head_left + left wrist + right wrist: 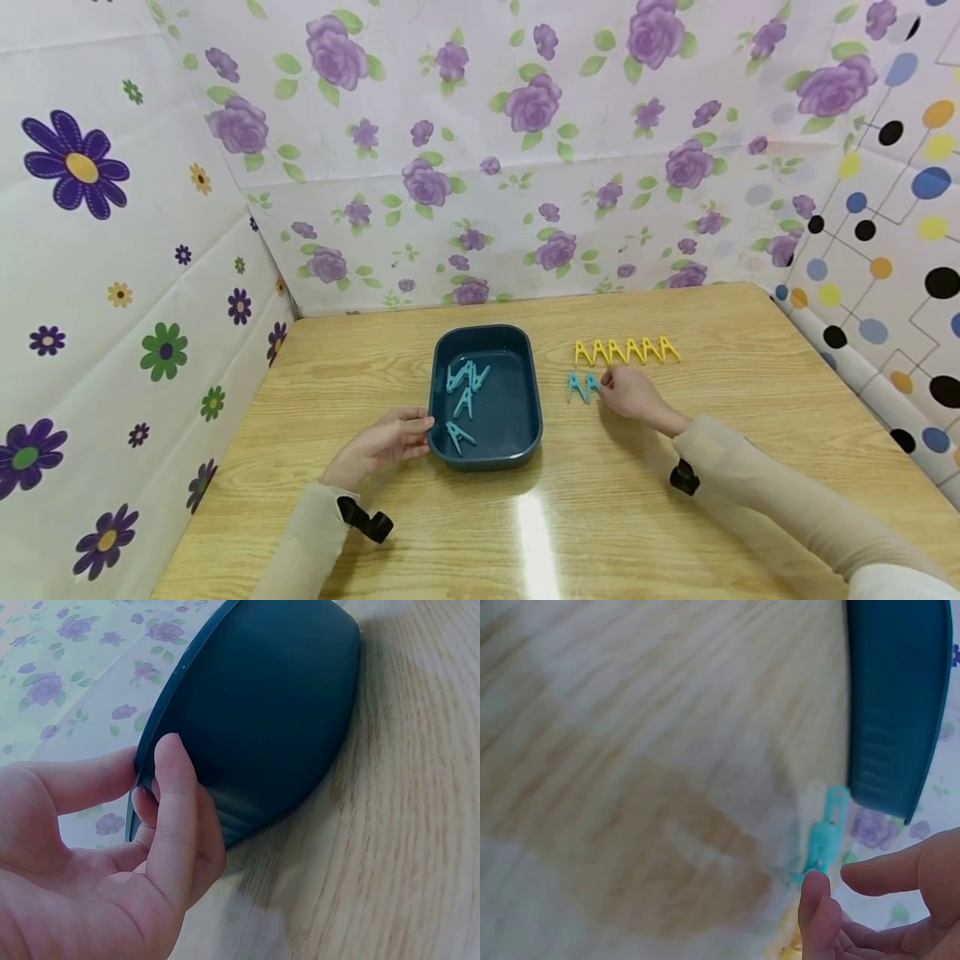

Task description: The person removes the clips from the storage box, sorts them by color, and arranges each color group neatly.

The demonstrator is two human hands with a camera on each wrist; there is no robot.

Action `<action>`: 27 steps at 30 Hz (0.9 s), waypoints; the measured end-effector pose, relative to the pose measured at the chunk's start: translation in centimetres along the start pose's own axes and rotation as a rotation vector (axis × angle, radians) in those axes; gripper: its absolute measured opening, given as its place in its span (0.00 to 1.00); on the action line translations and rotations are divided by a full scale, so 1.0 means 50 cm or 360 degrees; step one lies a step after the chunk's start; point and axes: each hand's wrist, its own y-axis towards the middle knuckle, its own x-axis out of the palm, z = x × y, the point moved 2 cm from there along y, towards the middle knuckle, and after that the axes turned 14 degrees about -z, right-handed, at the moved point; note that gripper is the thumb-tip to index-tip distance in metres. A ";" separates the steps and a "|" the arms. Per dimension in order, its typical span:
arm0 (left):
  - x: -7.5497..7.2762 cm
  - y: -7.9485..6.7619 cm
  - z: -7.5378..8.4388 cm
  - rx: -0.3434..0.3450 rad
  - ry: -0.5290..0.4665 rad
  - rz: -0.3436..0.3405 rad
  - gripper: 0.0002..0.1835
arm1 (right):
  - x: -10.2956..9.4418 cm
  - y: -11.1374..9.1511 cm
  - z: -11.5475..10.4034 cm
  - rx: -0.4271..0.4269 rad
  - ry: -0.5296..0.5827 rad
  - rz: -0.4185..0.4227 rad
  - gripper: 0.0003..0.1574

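Observation:
My left hand (393, 437) pinches the left rim of a dark blue plastic tray (502, 454), thumb inside and fingers against the outer wall (270, 712). Several light blue clothespins (465, 403) lie in the tray's left half. To the right of the tray, two more blue clothespins stand side by side on the table, a left one (575, 386) and a right one (592, 384). My right hand (630, 393) is at the right one, its thumb and forefinger slightly parted near the clip (823, 844). Its other fingers are curled in.
A row of several yellow clothespins (626, 350) stands just behind the two blue ones. Wood-grain table (360, 350) extends around the tray. Flowered cloth (450, 225) hangs behind and to the left, and dotted cloth (885, 275) to the right.

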 end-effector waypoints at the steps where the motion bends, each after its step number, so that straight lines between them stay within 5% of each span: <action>1: 0.000 0.000 0.000 -0.0002 -0.0003 0.0001 0.03 | -0.003 -0.002 -0.004 -0.0013 0.0011 0.0006 0.13; 12: 0.003 0.000 -0.002 -0.0016 -0.0001 0.0029 0.05 | -0.025 0.000 -0.043 -0.0127 -0.0013 0.0141 0.14; 27: 0.004 -0.002 -0.004 0.0007 -0.0019 0.0036 0.02 | -0.023 0.025 -0.116 -0.0231 0.0124 0.0097 0.13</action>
